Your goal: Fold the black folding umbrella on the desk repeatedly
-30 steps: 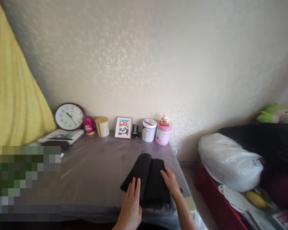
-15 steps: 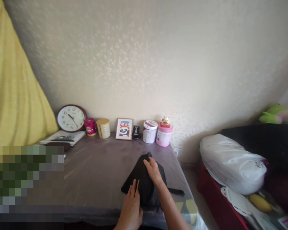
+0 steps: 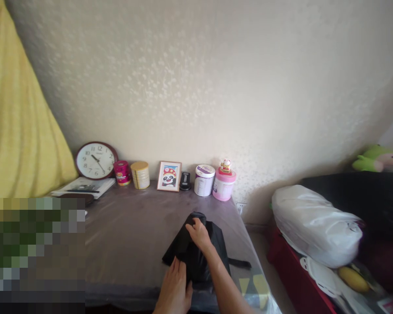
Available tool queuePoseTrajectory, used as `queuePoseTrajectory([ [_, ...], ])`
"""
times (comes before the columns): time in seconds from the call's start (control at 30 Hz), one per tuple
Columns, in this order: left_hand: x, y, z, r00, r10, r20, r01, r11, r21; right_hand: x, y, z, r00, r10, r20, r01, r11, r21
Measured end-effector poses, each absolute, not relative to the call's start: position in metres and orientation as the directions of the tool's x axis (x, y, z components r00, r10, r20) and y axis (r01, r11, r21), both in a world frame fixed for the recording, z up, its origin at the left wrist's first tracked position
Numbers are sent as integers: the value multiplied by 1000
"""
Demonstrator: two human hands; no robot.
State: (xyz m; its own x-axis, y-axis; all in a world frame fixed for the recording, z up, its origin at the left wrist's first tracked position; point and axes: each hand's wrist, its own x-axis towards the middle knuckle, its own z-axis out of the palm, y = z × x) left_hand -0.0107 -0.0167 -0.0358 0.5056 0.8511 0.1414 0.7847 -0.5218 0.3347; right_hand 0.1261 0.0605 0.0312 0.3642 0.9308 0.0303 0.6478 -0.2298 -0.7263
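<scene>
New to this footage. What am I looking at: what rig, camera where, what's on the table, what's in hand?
No robot here: these are a person's bare hands, seen by a camera worn on the head, looking forward and down. On the table lies a black fabric item. The left hand touches its near left part; the right hand is at its upper part, though whether it grips a fold is unclear. Along the wall are a clock, a panda picture and several canisters.
</scene>
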Motion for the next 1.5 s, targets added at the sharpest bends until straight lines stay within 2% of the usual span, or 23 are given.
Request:
queuePoseTrajectory([
  [0.1,-21,-16,-53,502,786,362,724,-611,321,126,59,32,313,950,6,644,-207,-737],
  [0.17,-26,-17,-53,423,754,503,713,-619,329,126,58,31,261,965,-23,605,-182,-775],
  [0.2,-27,-18,-49,378,744,552,719,-611,332,125,58,31,234,972,-32,582,-166,-796],
  [0.27,-25,-20,-36,400,704,587,692,-652,310,124,57,32,194,981,-21,557,-128,-821],
  [0.43,-11,-23,2,570,562,599,574,-794,199,123,52,34,136,990,45,607,-47,-793],
  [0.57,-7,-24,15,598,563,571,563,-801,201,123,52,35,103,994,43,618,-29,-786],
  [0.67,-8,-20,8,633,553,541,559,-810,175,124,52,34,84,995,44,620,-18,-784],
  [0.8,-11,-13,-6,609,566,555,620,-776,112,124,51,35,73,996,44,627,-11,-779],
  [1.0,-15,-13,9,502,740,448,760,-625,179,126,49,30,66,995,76,632,17,-775],
  [1.1,-12,-12,9,523,687,505,712,-678,185,126,50,30,69,994,80,647,16,-762],
  [1.23,-4,-8,-16,563,597,572,655,-744,131,124,46,34,69,993,98,680,25,-733],
  [1.33,0,-7,-38,538,624,567,687,-714,133,125,36,35,24,980,196,697,124,-706],
  [1.5,3,-9,-52,531,650,544,692,-703,165,138,28,19,-15,882,471,784,303,-542],
])
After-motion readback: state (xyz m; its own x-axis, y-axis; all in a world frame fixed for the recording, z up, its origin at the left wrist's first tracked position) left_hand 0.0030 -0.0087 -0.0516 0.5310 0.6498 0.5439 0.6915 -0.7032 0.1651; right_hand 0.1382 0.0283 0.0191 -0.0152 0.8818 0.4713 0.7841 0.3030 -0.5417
